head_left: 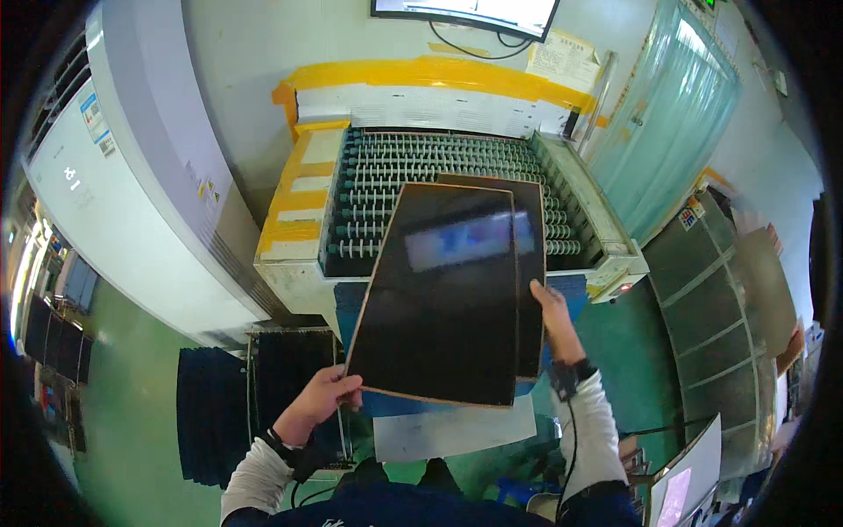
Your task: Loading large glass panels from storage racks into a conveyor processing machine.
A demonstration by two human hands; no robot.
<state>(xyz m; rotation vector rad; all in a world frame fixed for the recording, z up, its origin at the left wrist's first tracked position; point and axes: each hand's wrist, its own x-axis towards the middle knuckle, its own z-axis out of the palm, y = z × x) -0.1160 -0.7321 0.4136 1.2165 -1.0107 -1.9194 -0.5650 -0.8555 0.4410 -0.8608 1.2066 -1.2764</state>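
Observation:
Two thin black panels with light brown edges overlap in front of me, tilted up. The front panel (pixel 439 334) is the larger, with a slanted left side and a bluish reflection across it. Behind it, the rear panel (pixel 530 299) shows along the top and right. My left hand (pixel 318 402) pinches the lower left corner of the front panel. My right hand (pixel 557 323) grips the right edge of the rear panel, thumb on its face and the other fingers hidden behind.
Beyond the panels lies a roller conveyor (pixel 378 211) in a pale frame with yellow tape. A tall white cabinet unit (pixel 145 206) stands left. Dark sheets (pixel 211 413) stand in a rack at lower left. A metal-framed rack (pixel 711 299) and a translucent green curtain (pixel 672 114) are right.

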